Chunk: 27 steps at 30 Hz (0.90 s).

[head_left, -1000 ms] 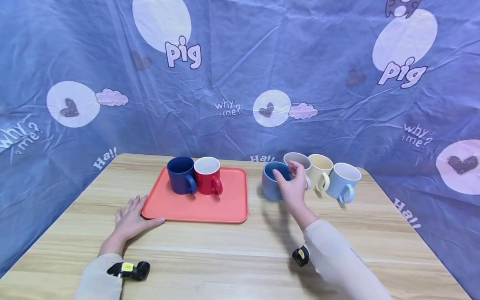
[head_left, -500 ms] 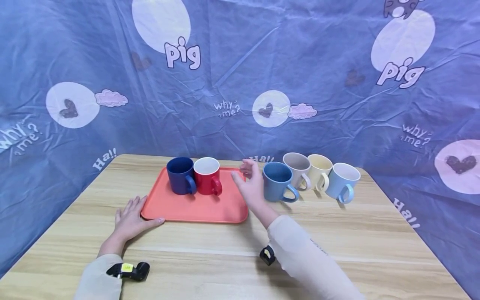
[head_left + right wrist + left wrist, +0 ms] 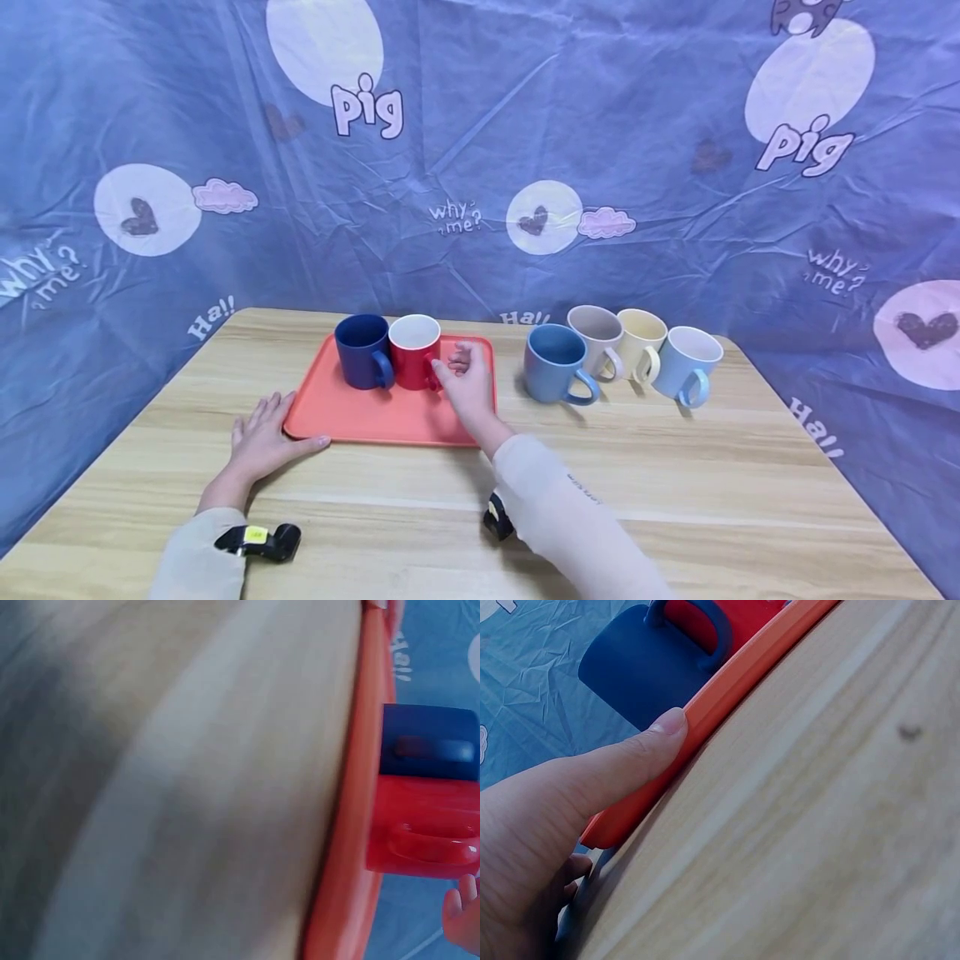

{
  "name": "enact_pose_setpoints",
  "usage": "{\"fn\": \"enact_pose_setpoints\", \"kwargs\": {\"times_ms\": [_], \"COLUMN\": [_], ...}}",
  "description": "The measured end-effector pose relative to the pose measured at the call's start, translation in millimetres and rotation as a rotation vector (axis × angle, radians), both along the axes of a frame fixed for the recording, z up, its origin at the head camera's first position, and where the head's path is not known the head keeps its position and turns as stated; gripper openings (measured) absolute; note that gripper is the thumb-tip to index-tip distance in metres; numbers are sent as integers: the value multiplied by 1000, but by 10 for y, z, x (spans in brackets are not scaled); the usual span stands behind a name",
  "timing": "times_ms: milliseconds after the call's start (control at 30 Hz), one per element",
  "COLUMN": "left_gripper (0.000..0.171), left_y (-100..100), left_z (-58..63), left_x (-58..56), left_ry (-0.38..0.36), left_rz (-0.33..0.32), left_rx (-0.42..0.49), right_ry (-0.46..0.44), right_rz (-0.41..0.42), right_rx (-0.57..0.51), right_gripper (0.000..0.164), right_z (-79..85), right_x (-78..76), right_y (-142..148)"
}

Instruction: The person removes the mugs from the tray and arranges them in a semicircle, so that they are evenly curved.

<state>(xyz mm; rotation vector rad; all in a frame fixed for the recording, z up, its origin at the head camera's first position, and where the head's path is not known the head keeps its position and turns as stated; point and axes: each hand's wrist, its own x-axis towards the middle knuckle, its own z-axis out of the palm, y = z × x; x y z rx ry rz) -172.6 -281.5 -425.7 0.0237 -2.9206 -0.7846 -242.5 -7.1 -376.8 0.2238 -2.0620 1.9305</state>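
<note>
My left hand (image 3: 258,446) rests at the front left corner of a coral tray (image 3: 360,421), fingers spread along its side. In the left wrist view its thumb (image 3: 622,765) lies against the tray's rim. A navy mug (image 3: 357,358) and a red mug (image 3: 408,367) with a white inside stand upright side by side on the tray. Over the tray's right part is my right hand (image 3: 471,392), loosely bent and holding nothing. Its thumb overlaps the red mug's handle in the head view; whether they touch I cannot tell.
Right of the tray stand a steel-blue mug (image 3: 551,371), a grey mug (image 3: 595,329), a cream mug (image 3: 637,342) and a light blue mug (image 3: 678,367). They are on a wooden table (image 3: 420,517), with a patterned blue cloth (image 3: 465,125) hanging behind it.
My right hand has moved left from the steel-blue mug, which stays in place, across the tray's right edge to beside the red mug. My left hand has not moved.
</note>
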Motion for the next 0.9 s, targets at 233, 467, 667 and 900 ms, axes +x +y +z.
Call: {"fn": "enact_pose_setpoints", "kwargs": {"times_ms": [233, 467, 667, 900], "left_gripper": [105, 105, 105, 104], "left_y": [18, 26, 38, 36], "left_z": [23, 33, 53, 53], "left_x": [11, 12, 20, 28], "left_ry": [-4, -7, -12, -9], "left_rz": [3, 6, 10, 11], "left_rx": [-5, 1, 1, 1], "right_ry": [-75, -120, -185, -196], "right_rz": [-15, -1, -19, -102], "right_rx": [57, 38, -71, -12], "right_gripper": [37, 37, 34, 23], "right_z": [-79, -115, -134, -113], "right_x": [24, 11, -13, 62], "right_y": [-119, -180, -192, -195]}}
